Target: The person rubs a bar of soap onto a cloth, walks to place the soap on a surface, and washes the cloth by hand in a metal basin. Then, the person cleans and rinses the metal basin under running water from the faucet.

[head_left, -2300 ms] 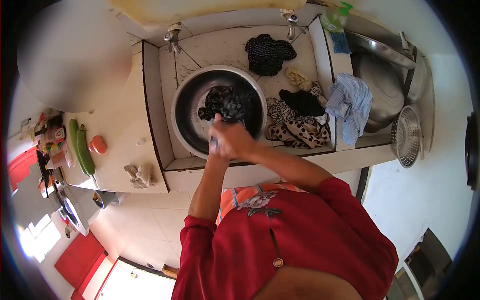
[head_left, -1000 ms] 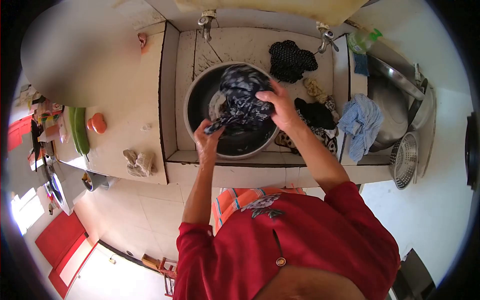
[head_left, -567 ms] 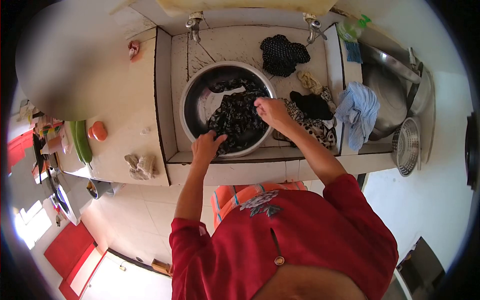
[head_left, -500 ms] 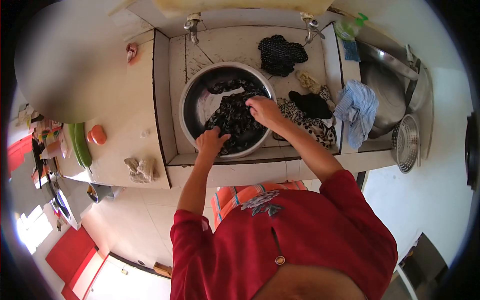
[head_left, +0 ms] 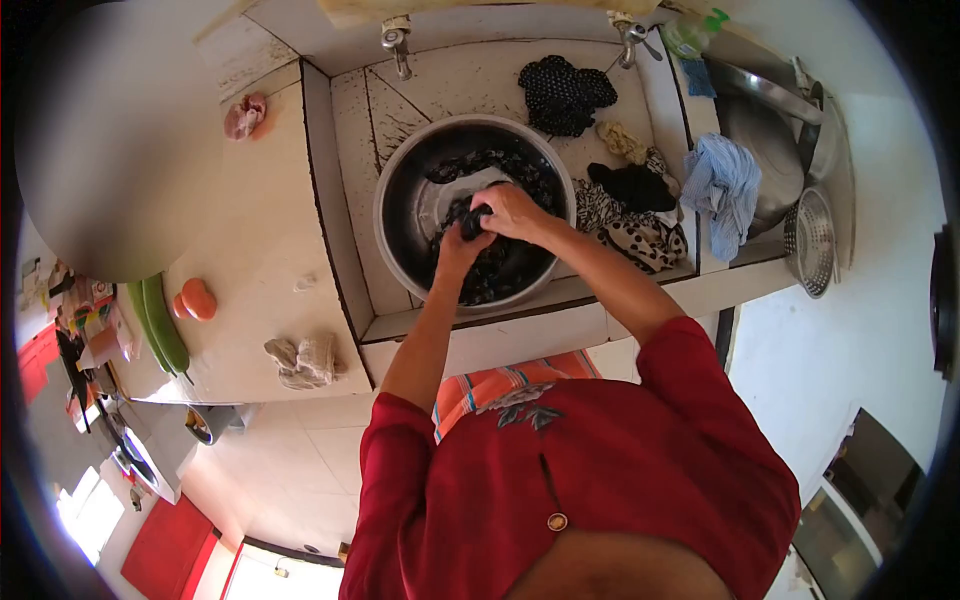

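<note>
Dark patterned cloth (head_left: 490, 271) lies wet and bunched in a round metal basin (head_left: 383, 232) that stands in the tiled sink. My left hand (head_left: 461, 250) is closed on a fold of this cloth over the middle of the basin. Right beside it, my right hand (head_left: 511, 212) grips the same fold, its fingers close to those of my left hand. Outside the basin, a black dotted cloth (head_left: 562, 95) lies on the sink floor, and a leopard-spotted cloth (head_left: 645, 243) lies to the right with a plain black one (head_left: 636, 187).
Two taps (head_left: 397, 48) (head_left: 632, 40) are on the back wall. A blue striped cloth (head_left: 724, 190) hangs over the sink's right edge, beside metal pans and a colander (head_left: 812, 243). On the left counter lie green vegetables (head_left: 160, 325), tomatoes (head_left: 195, 299) and a beige cloth (head_left: 303, 361).
Both hands have come together over the basin's middle, gathering a fold of the dark cloth between them. Earlier they were apart on it. The view has turned slightly.
</note>
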Action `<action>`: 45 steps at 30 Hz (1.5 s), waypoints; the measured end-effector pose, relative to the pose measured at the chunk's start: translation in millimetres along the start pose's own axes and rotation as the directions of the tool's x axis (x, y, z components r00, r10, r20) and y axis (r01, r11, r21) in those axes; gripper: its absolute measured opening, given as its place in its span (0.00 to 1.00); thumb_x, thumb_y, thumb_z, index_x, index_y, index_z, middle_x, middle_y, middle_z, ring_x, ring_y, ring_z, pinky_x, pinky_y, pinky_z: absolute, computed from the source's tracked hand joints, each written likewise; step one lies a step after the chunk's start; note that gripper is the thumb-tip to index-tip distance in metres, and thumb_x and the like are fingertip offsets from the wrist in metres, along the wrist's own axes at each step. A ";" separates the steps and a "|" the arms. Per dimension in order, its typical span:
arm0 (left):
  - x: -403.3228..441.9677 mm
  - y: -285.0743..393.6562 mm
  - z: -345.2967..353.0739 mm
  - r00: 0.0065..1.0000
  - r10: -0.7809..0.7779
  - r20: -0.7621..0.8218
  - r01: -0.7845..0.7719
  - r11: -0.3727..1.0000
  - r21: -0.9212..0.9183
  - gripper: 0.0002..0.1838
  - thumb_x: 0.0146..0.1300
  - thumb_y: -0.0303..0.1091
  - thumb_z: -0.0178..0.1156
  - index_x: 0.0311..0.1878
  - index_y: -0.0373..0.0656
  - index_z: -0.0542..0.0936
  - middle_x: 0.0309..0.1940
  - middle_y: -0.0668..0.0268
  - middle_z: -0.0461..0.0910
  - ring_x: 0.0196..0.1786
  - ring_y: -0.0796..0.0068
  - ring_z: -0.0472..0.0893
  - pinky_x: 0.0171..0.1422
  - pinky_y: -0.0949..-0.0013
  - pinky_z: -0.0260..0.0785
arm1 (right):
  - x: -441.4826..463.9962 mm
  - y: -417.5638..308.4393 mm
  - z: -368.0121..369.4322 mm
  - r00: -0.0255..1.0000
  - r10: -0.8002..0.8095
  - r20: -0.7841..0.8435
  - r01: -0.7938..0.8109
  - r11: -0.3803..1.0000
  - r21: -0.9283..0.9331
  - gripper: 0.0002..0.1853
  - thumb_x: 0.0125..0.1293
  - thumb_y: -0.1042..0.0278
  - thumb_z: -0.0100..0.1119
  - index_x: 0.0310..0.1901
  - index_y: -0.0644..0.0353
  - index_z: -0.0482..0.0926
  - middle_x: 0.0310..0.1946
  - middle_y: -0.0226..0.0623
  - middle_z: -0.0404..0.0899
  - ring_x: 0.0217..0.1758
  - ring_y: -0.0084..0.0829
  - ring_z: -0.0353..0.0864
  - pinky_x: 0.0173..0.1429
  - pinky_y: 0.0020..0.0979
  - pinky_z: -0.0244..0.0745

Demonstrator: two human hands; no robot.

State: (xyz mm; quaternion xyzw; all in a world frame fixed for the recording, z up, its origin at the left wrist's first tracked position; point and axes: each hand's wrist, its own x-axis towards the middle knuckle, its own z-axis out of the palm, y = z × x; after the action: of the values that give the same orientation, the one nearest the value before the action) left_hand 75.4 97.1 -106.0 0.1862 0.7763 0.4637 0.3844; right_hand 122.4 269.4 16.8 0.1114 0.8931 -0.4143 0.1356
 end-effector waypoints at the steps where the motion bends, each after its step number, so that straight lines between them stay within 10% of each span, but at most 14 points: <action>1: -23.6 71.1 -21.5 0.976 -0.206 0.070 0.215 0.964 -0.159 0.17 0.49 0.33 0.68 0.40 0.34 0.78 0.33 0.65 0.80 0.36 0.76 0.78 0.40 0.71 0.68 | -8.8 -17.2 -13.4 0.994 -0.096 0.048 0.094 0.994 0.047 0.21 0.48 0.68 0.60 0.46 0.64 0.76 0.40 0.50 0.79 0.45 0.47 0.78 0.49 0.39 0.72; 4: -57.1 137.3 -56.0 0.993 -0.110 0.049 0.120 0.857 -0.501 0.16 0.48 0.27 0.68 0.42 0.34 0.79 0.32 0.70 0.79 0.35 0.82 0.76 0.41 0.75 0.67 | -25.0 -43.6 -35.3 0.958 -0.254 -0.132 0.270 0.955 0.125 0.22 0.49 0.63 0.64 0.46 0.64 0.76 0.39 0.49 0.80 0.45 0.48 0.79 0.48 0.40 0.72; 9: -112.4 224.7 -111.7 0.999 -0.031 -0.042 -0.005 0.746 -0.666 0.11 0.52 0.24 0.66 0.40 0.34 0.78 0.34 0.67 0.80 0.34 0.81 0.77 0.44 0.76 0.70 | -41.9 -32.5 -45.3 0.954 0.043 0.298 0.065 0.937 -0.343 0.28 0.48 0.59 0.70 0.53 0.57 0.78 0.41 0.48 0.80 0.47 0.48 0.78 0.51 0.40 0.72; 11: -117.1 231.5 -134.7 0.997 0.023 -0.074 -0.068 0.724 -0.687 0.11 0.52 0.24 0.65 0.40 0.35 0.78 0.35 0.66 0.80 0.34 0.80 0.77 0.44 0.76 0.70 | -51.5 6.0 -24.6 0.992 0.102 0.080 -0.081 0.971 -0.225 0.30 0.50 0.57 0.68 0.56 0.56 0.76 0.40 0.47 0.81 0.46 0.44 0.79 0.51 0.40 0.73; 14: -114.5 221.5 -147.1 0.979 -0.035 -0.199 -0.096 0.784 -0.613 0.13 0.53 0.24 0.65 0.41 0.34 0.75 0.37 0.65 0.80 0.34 0.79 0.77 0.43 0.76 0.70 | -58.6 23.2 -29.1 0.974 0.219 -0.062 -0.183 0.916 0.357 0.29 0.54 0.58 0.64 0.58 0.58 0.74 0.38 0.43 0.80 0.44 0.36 0.79 0.50 0.37 0.72; 18: -100.1 156.9 -146.2 0.967 0.017 -0.254 0.003 0.997 0.077 0.31 0.47 0.27 0.69 0.56 0.39 0.68 0.40 0.58 0.79 0.40 0.67 0.79 0.48 0.69 0.71 | -71.6 -11.7 -45.1 0.933 0.319 -0.168 0.039 0.374 0.927 0.26 0.58 0.60 0.58 0.58 0.63 0.73 0.37 0.34 0.77 0.41 0.26 0.75 0.48 0.30 0.68; 22: -88.3 157.2 -107.4 0.807 0.588 0.060 -0.577 0.761 0.296 0.42 0.43 0.31 0.73 0.64 0.45 0.65 0.45 0.51 0.79 0.50 0.60 0.79 0.54 0.64 0.70 | -87.7 -99.5 -82.3 0.932 0.349 -0.100 0.015 0.239 0.971 0.24 0.58 0.59 0.58 0.54 0.64 0.75 0.45 0.34 0.74 0.48 0.23 0.69 0.54 0.24 0.62; 25: -70.8 113.2 -74.6 0.903 0.249 0.350 -0.291 0.954 0.072 0.34 0.47 0.32 0.71 0.60 0.44 0.71 0.47 0.52 0.79 0.50 0.62 0.79 0.53 0.66 0.70 | -91.7 -112.1 -83.1 0.924 0.287 -0.253 0.065 0.534 0.843 0.23 0.59 0.58 0.57 0.52 0.66 0.75 0.40 0.32 0.76 0.45 0.24 0.72 0.51 0.23 0.64; 29: -87.8 165.5 -78.0 0.918 0.272 0.290 -0.351 0.897 0.269 0.22 0.52 0.30 0.68 0.50 0.35 0.76 0.38 0.57 0.82 0.39 0.71 0.81 0.46 0.71 0.72 | -113.5 -126.7 -118.8 0.955 0.129 -0.267 0.050 0.817 0.574 0.24 0.62 0.55 0.55 0.52 0.66 0.75 0.33 0.38 0.77 0.39 0.30 0.74 0.44 0.26 0.68; 32: -93.3 181.2 -105.1 0.982 0.143 0.123 -0.066 0.871 -0.486 0.17 0.51 0.25 0.65 0.46 0.37 0.77 0.35 0.63 0.82 0.37 0.75 0.80 0.46 0.72 0.72 | -127.9 -110.7 -128.3 0.940 0.014 -0.341 0.077 0.964 0.253 0.27 0.59 0.53 0.61 0.55 0.63 0.73 0.38 0.44 0.79 0.43 0.36 0.78 0.47 0.33 0.73; 35: -95.9 198.8 -139.5 0.987 0.117 0.113 -0.013 0.749 -0.663 0.16 0.50 0.21 0.61 0.44 0.40 0.77 0.37 0.68 0.81 0.40 0.74 0.80 0.49 0.71 0.72 | -127.0 -69.0 -97.0 0.949 -0.173 -0.265 0.151 0.983 -0.101 0.30 0.51 0.55 0.69 0.55 0.59 0.74 0.49 0.45 0.78 0.53 0.45 0.77 0.56 0.38 0.72; 38: -97.1 201.0 -144.0 0.981 0.106 0.165 0.049 0.682 -0.729 0.16 0.50 0.20 0.58 0.44 0.39 0.76 0.39 0.66 0.80 0.42 0.74 0.80 0.52 0.70 0.72 | -106.0 -34.6 -59.4 0.993 0.113 -0.042 -0.121 0.932 -0.342 0.28 0.49 0.51 0.70 0.49 0.59 0.79 0.50 0.47 0.77 0.53 0.43 0.77 0.56 0.39 0.72; 42: -103.1 213.8 -133.3 0.984 0.028 0.178 0.154 0.375 -0.914 0.17 0.59 0.32 0.57 0.51 0.40 0.75 0.49 0.60 0.78 0.52 0.65 0.77 0.59 0.59 0.70 | -93.1 -24.7 -52.5 0.844 0.067 -0.532 0.206 0.875 0.438 0.19 0.52 0.65 0.65 0.46 0.61 0.80 0.38 0.36 0.82 0.42 0.31 0.80 0.49 0.32 0.76; 45: -87.9 201.6 -107.0 0.964 -0.130 0.230 0.259 0.293 -0.920 0.23 0.66 0.44 0.53 0.59 0.40 0.72 0.56 0.57 0.75 0.58 0.59 0.74 0.64 0.52 0.66 | -76.8 -69.5 -53.9 0.888 0.330 -0.320 0.283 0.157 0.946 0.16 0.50 0.73 0.58 0.43 0.60 0.80 0.39 0.37 0.81 0.40 0.25 0.79 0.45 0.29 0.75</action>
State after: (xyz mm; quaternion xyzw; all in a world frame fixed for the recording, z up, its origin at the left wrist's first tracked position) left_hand 35.3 79.6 134.6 -0.1430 0.3539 0.7669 0.5159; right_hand 164.7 260.4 125.2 0.2808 0.4071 -0.8507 -0.1782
